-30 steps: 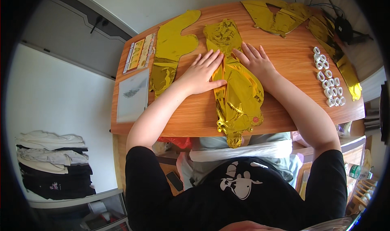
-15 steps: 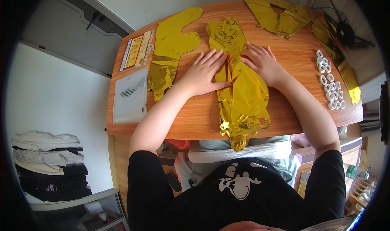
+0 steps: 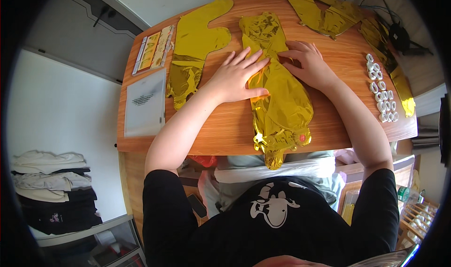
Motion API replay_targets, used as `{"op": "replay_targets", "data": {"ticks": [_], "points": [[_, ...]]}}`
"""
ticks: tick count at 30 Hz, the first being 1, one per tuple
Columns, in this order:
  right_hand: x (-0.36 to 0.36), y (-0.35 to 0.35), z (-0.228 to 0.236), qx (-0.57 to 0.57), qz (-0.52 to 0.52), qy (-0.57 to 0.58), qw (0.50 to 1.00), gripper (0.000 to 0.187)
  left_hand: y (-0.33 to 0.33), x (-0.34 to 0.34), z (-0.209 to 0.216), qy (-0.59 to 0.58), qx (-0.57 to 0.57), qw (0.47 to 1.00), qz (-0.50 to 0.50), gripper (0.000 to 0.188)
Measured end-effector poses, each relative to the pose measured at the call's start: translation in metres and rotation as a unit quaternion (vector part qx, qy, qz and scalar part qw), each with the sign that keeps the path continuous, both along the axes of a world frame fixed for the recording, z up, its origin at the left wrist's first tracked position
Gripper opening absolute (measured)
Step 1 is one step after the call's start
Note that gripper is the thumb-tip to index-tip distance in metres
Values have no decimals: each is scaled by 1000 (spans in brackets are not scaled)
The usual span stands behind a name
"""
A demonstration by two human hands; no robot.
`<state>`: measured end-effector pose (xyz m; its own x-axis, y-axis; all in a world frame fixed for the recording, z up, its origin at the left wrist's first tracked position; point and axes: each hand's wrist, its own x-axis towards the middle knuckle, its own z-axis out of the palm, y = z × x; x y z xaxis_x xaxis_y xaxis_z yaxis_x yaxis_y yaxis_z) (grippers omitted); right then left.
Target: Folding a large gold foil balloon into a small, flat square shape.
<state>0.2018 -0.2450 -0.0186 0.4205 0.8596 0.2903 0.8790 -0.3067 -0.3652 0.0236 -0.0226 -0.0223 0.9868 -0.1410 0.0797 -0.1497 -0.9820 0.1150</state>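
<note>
Item: one flat, shiny gold foil balloon (image 3: 284, 100), uninflated, creased, narrowed at a waist, a red round mark near its lower right corner. Location: middle of the orange-brown wood-grain table (image 3: 336, 121), directly before the wearer. Long axis: running from the far side toward the wearer, roughly square to the near table edge; its narrow tail reaches past that edge.

Left hand (image 3: 235, 77): palm down, fingers and thumb spread. Fingertips lie on the foil by the waist, thumb on the broad part nearer the wearer. The foil extends to this hand's right.

Right hand (image 3: 307, 65): fingers bent and close together, thumb side toward the foil, at the right edge beside the waist. The foil lies to its left; whether it pinches the edge cannot be told.

Relation: waist between both hands, long axis passing between the wrists; the left hand reaches farther over the foil.

Surroundings: left, a curved flat gold foil piece (image 3: 197, 32), a translucent whitish rectangular pouch (image 3: 144, 105) and an orange-and-yellow printed packet (image 3: 149, 51). Right, a cluster of small white rings (image 3: 378, 97). Far right corner, a gold foil piece with an angular opening (image 3: 340, 20).
</note>
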Motion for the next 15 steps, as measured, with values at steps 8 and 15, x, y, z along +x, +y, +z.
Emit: {"op": "replay_targets", "data": {"ticks": [8,15], "points": [[-44,4,44,14,272,-41,961,24,-3,-4,2,3,5,1000,15,90],[-92,1,23,3,277,-135,951,37,2,-1,-3,-14,11,1000,-3,80]]}}
